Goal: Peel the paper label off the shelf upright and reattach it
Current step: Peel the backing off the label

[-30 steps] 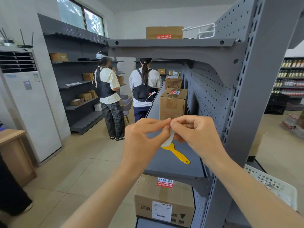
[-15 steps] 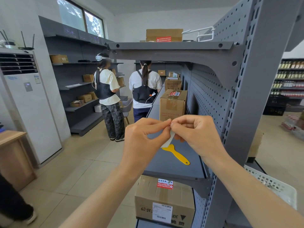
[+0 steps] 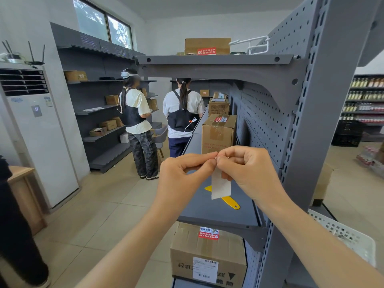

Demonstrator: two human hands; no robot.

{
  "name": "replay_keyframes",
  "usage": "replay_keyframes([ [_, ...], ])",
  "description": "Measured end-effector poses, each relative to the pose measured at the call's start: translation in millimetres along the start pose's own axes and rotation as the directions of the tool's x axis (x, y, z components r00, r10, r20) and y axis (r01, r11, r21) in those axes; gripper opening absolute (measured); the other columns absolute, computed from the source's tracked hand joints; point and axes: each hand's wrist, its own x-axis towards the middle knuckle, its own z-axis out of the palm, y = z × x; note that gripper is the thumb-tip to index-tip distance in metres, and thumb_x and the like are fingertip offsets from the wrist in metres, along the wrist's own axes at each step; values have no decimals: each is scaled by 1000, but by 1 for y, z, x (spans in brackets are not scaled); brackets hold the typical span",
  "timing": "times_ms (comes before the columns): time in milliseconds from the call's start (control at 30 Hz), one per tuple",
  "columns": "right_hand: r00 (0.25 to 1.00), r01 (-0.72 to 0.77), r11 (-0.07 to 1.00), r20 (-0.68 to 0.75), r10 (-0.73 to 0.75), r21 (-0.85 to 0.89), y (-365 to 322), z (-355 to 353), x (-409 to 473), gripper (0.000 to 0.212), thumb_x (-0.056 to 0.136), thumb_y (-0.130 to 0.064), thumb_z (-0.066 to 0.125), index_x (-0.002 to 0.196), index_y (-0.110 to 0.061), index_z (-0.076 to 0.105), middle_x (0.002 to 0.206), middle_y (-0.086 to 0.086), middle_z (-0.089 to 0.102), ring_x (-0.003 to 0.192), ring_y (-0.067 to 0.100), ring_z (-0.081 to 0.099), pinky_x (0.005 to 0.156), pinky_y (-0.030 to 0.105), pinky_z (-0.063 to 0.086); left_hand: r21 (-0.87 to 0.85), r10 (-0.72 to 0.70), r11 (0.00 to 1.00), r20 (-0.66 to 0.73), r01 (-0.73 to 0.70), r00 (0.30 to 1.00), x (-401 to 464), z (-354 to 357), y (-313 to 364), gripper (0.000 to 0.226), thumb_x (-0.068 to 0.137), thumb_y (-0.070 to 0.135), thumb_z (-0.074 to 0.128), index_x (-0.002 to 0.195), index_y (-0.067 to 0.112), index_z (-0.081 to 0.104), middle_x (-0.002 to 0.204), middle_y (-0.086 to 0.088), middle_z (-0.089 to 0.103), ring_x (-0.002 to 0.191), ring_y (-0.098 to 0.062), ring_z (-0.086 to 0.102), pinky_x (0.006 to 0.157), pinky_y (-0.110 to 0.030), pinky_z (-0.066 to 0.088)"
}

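Observation:
A small white paper label (image 3: 220, 185) hangs in the air in front of me, pinched at its top edge by both hands. My left hand (image 3: 182, 179) holds that edge with thumb and forefinger. My right hand (image 3: 247, 173) pinches it from the other side, fingertips touching the left ones. The grey shelf upright (image 3: 324, 125), with its rows of slots, stands just right of my right hand; the label is apart from it. Below the label a yellow plastic scraper (image 3: 228, 201) lies on the grey shelf board (image 3: 199, 206).
Cardboard boxes stand on the shelf (image 3: 218, 133) and on the level below (image 3: 207, 254). Two people (image 3: 137, 121) (image 3: 182, 115) stand in the aisle with their backs to me. A white basket (image 3: 345, 235) is at lower right, an air conditioner (image 3: 37, 129) at left.
The label now hangs lower and flatter from my fingertips, more of it showing below my hands. Both hands stay pinched together at about the same place.

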Motion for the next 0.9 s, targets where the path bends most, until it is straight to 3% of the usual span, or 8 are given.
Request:
replay_keyframes([
  [267, 998, 62, 996, -6, -62, -64, -1, -1, -2, 24, 84, 0, 68, 70, -17, 75, 48, -4, 66, 46, 1, 60, 55, 12, 49, -224, -242, 944, 38, 244, 970, 0, 4, 12, 17, 87, 5, 71, 98, 10, 82, 91, 1, 82, 90, -3, 75, 80, -16, 58],
  [367, 997, 72, 993, -16, -73, -94, 0, -1, -4, 19, 84, -2, 69, 72, -15, 75, 49, -4, 66, 48, 5, 62, 56, 16, 53, -298, -342, 892, 51, 341, 938, 0, 8, 14, 18, 88, 7, 67, 93, 12, 83, 92, -4, 82, 93, -18, 75, 91, -32, 59],
  [433, 997, 72, 991, -17, -74, -110, -1, -2, -6, 16, 83, -5, 70, 72, -15, 75, 50, -4, 66, 51, 8, 63, 59, 21, 56, -328, -375, 871, 35, 365, 926, 0, 9, 14, 18, 89, 7, 67, 95, 13, 82, 90, -4, 81, 87, -19, 73, 90, -33, 59],
  [500, 998, 53, 991, -27, -56, -122, -1, -4, -9, 13, 82, -6, 69, 73, -14, 75, 52, -3, 67, 53, 9, 64, 62, 28, 58, -335, -374, 873, 6, 354, 928, -1, 10, 14, 23, 89, 4, 67, 105, 17, 78, 80, -2, 76, 75, -10, 66, 85, -28, 58],
  [600, 997, -1, 992, -71, -8, -125, -2, -11, -14, 11, 82, -8, 69, 74, -13, 74, 57, -1, 69, 56, 18, 65, 65, 37, 60, -366, -348, 882, -85, 296, 933, -1, 12, 13, 35, 88, 2, 68, 116, 23, 65, 69, 0, 71, 69, -5, 64, 90, -31, 55],
  [733, 993, -3, 985, -121, -18, -174, -7, -25, -25, 9, 81, -14, 67, 75, -18, 73, 61, 0, 70, 56, 6, 62, 59, 25, 54, -395, -309, 895, -210, 208, 928, 0, 18, 14, 33, 89, 3, 67, 108, 29, 57, 81, 0, 76, 85, -11, 68, 96, -39, 54],
  [900, 975, -22, 986, -223, -16, -163, -9, -53, -40, 11, 83, -14, 62, 74, -19, 68, 54, -5, 67, 45, 1, 57, 50, 13, 47, -431, -283, 891, -277, 145, 918, 1, 29, 13, 27, 94, 6, 64, 102, 30, 54, 87, -1, 74, 93, -19, 72, 91, -36, 59],
])
